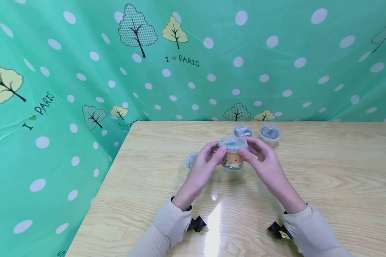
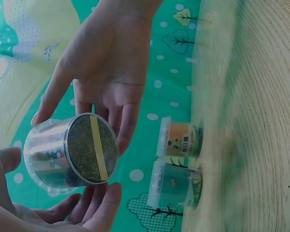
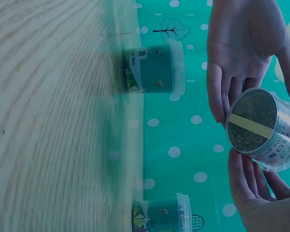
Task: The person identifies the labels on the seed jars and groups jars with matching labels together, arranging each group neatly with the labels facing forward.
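Observation:
Both hands hold one clear, lidded plastic cup (image 1: 233,159) above the table. My left hand (image 1: 201,169) grips its left side and my right hand (image 1: 267,166) its right side, thumbs toward me. The cup has an orange section and a printed garden pattern. In the left wrist view its underside (image 2: 84,154) looks dark and grainy, with a pale yellow strip across it; the right wrist view shows the same base (image 3: 249,108). Another lidded cup (image 1: 191,160) stands partly hidden behind my left hand. Two more, a left cup (image 1: 242,130) and a right cup (image 1: 270,133), stand beyond my hands.
The wooden table (image 1: 141,192) reaches back to a green polka-dot cloth (image 1: 206,85) with tree prints, which also hangs along the left side. Black pieces stick out by my left cuff (image 1: 170,221) and right cuff (image 1: 308,225). Light glares off the tabletop between my forearms.

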A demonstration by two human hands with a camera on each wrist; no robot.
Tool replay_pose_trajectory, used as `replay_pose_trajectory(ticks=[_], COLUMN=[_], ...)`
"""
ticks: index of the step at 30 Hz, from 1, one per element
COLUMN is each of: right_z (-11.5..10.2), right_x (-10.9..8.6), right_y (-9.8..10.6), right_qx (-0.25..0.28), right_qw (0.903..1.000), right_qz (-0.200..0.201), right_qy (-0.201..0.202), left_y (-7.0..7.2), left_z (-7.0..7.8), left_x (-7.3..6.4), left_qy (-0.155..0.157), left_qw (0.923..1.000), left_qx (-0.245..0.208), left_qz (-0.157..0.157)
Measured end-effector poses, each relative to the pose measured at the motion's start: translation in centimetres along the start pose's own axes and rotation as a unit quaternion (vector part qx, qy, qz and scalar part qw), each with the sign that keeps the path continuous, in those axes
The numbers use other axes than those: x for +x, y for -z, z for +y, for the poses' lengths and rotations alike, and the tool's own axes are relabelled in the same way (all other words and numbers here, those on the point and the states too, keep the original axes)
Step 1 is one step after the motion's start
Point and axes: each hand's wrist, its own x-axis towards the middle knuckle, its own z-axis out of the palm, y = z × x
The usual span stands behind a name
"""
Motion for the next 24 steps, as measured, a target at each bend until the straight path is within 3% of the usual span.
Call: replay_pose_trajectory(ticks=[8, 15, 19, 24], right_z=[0.13, 0.15, 0.13, 0.15], right_x=[0.09, 0.25, 0.24, 0.10], right_y=[0.35, 0.63, 0.50, 0.35], right_qx=[0.012, 0.013, 0.005, 0.009], right_qw=[0.9997, 0.9987, 0.9989, 0.9995], right_qz=[-0.016, -0.048, -0.047, -0.032], right_qy=[0.010, 0.001, -0.002, -0.003], left_y=[-0.06, 0.11, 0.05, -0.14], left_z=[0.24, 0.20, 0.03, -0.07], left_x=[-0.09, -0.01, -0.02, -0.10], left_qy=[0.001, 0.000, 0.011, -0.002], left_qw=[1.0000, 0.9998, 0.9997, 0.9998], left_qx=[0.006, -0.018, -0.017, -0.017], left_qz=[0.002, -0.013, -0.012, 0.008])
